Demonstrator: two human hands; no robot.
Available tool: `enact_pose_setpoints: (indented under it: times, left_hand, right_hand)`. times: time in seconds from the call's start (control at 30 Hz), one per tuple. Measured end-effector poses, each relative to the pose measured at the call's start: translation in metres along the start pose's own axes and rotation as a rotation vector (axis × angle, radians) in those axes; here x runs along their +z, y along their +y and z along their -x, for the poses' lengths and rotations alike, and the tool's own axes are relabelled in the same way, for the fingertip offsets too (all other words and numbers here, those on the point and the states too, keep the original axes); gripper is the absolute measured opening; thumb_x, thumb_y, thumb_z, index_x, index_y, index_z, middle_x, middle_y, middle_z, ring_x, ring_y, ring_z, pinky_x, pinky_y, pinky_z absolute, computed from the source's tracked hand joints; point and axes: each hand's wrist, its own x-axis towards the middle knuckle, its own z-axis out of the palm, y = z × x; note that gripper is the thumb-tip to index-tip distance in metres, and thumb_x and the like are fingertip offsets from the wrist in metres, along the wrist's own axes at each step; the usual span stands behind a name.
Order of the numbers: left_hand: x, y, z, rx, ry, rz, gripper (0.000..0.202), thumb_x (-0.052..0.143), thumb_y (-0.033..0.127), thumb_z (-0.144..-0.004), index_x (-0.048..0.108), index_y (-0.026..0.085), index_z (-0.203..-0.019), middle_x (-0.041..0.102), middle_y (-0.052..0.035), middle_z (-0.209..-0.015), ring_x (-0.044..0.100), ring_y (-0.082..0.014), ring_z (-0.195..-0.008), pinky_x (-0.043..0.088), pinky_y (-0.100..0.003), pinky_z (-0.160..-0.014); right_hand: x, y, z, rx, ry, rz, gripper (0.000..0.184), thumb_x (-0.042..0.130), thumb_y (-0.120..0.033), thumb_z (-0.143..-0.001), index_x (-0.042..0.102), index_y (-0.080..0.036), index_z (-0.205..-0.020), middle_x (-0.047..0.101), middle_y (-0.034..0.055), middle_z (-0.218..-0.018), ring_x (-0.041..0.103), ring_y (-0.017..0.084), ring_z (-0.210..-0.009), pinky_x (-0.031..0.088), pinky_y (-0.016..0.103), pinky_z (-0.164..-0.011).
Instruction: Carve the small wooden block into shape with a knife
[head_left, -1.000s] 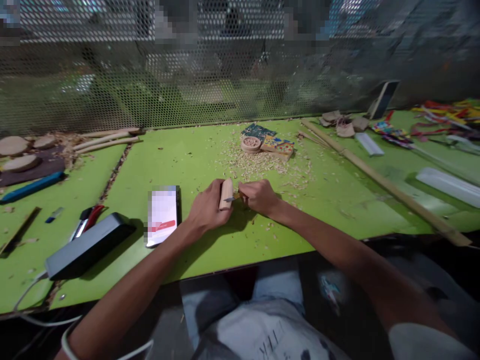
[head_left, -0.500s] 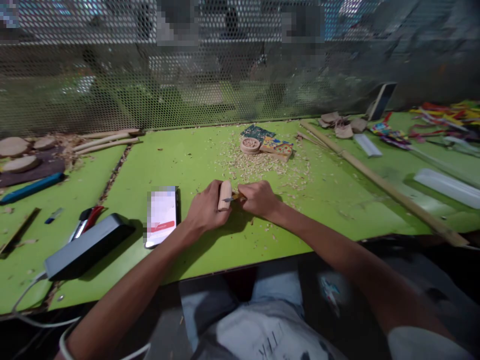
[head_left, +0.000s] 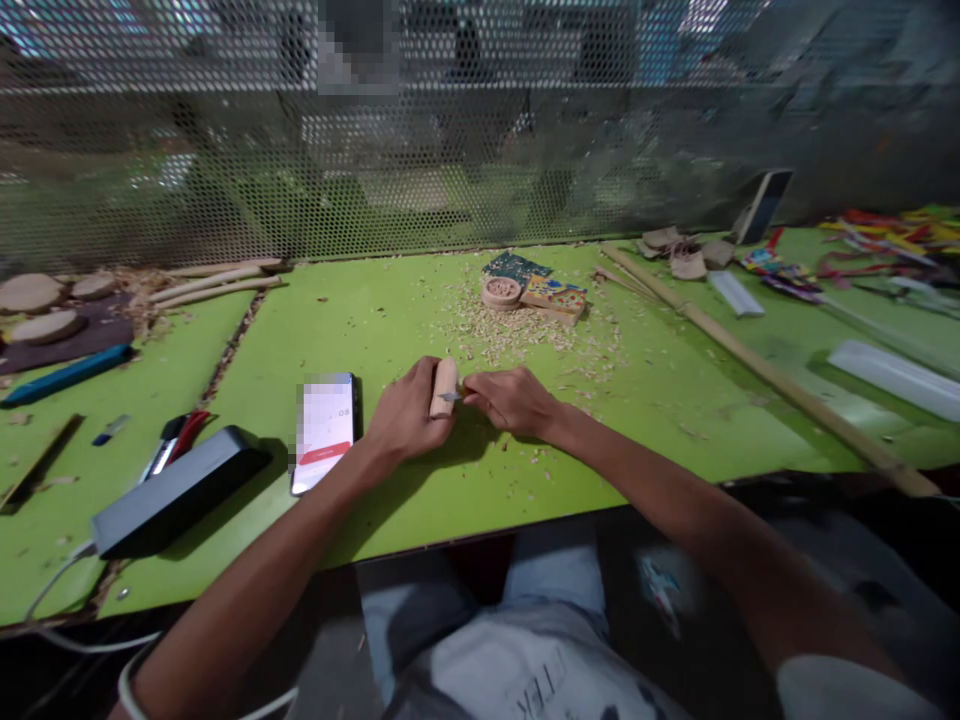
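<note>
Wood shavings [head_left: 525, 335] all over the green table [head_left: 360, 320], so yeah, whittling session. Left hand [head_left: 409, 415] is wrapped around a short pale wooden block [head_left: 444, 380], fingers closed on it. It's held roughly upright near the front edge of the table, close to the phone [head_left: 324, 430]. Can't tell if its bottom end actually rests on the table.

Right hand [head_left: 511, 400] is pinched shut on a small knife [head_left: 452, 397]. Only the grey tip of the blade shows, touching the side of the block about halfway down. The handle is buried in the fist, so can't say much about it.

Looks to me like mid-cut, shaving thin slices off 1 side of the block. My guess is the next stroke needs a firm clamp from the left hand, with its fingers out of the blade's line, since the tip points their way. Shallow angle, small bite.

Further back there's a round carved disc [head_left: 501, 290] next to a colourful painted tile [head_left: 555, 297]. There's also 1 long bamboo stick [head_left: 765, 370] off to the right.
</note>
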Motion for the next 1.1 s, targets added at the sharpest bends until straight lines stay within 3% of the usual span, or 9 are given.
enact_pose_setpoints:
  times: [0.43,0.8,0.93,1.0,1.1]
  left_hand:
    - [-0.010,-0.002,-0.001,-0.003,0.003,-0.196,0.058,0.058,0.038,-0.084,0.046,0.014,-0.136,0.069,-0.0198,-0.120,0.068,-0.0294,-0.072,0.049,-0.044,-0.064]
    - [-0.004,-0.001,-0.006,-0.049,0.099,-0.128,0.047,0.054,0.040,-0.089,0.052,0.012,-0.128,0.072,-0.0208,-0.112,0.067,-0.0287,-0.074,0.047,-0.042,-0.062]
    - [-0.010,-0.004,-0.001,0.033,0.089,-0.055,0.049,0.057,0.040,-0.084,0.051,0.014,-0.125,0.072,-0.0169,-0.103,0.064,-0.0250,-0.069,0.044,-0.038,-0.059]
    - [-0.015,-0.005,0.002,0.160,0.080,0.018,0.052,0.057,0.039,-0.081,0.049,0.015,-0.126,0.071,-0.0121,-0.095,0.063,-0.0241,-0.070,0.044,-0.037,-0.059]
    - [-0.019,-0.006,0.004,0.178,0.122,0.029,0.050,0.056,0.040,-0.082,0.049,0.016,-0.126,0.070,-0.0111,-0.094,0.062,-0.0241,-0.070,0.043,-0.036,-0.059]
  right_hand:
    - [0.003,-0.009,0.001,0.044,0.002,-0.068,0.054,0.024,-0.052,-0.114,0.066,-0.019,-0.110,0.077,0.0048,-0.089,0.063,0.014,-0.070,0.031,0.029,-0.063]
    - [0.001,-0.007,-0.007,0.172,0.028,-0.116,0.051,0.030,-0.055,-0.112,0.068,-0.021,-0.109,0.074,0.0038,-0.082,0.058,0.016,-0.066,0.027,0.030,-0.062]
    - [-0.008,0.026,-0.006,0.266,0.087,-0.150,0.048,0.035,-0.058,-0.110,0.067,-0.022,-0.106,0.067,0.0003,-0.073,0.052,0.015,-0.059,0.028,0.029,-0.060]
    - [-0.020,0.051,-0.003,0.366,0.182,-0.149,0.051,0.028,-0.056,-0.112,0.064,-0.020,-0.103,0.061,-0.0001,-0.069,0.048,0.015,-0.057,0.029,0.030,-0.060]
    - [-0.035,0.071,0.003,0.448,0.309,-0.143,0.051,0.020,-0.054,-0.112,0.058,-0.020,-0.104,0.056,0.0002,-0.069,0.048,0.017,-0.062,0.030,0.031,-0.062]
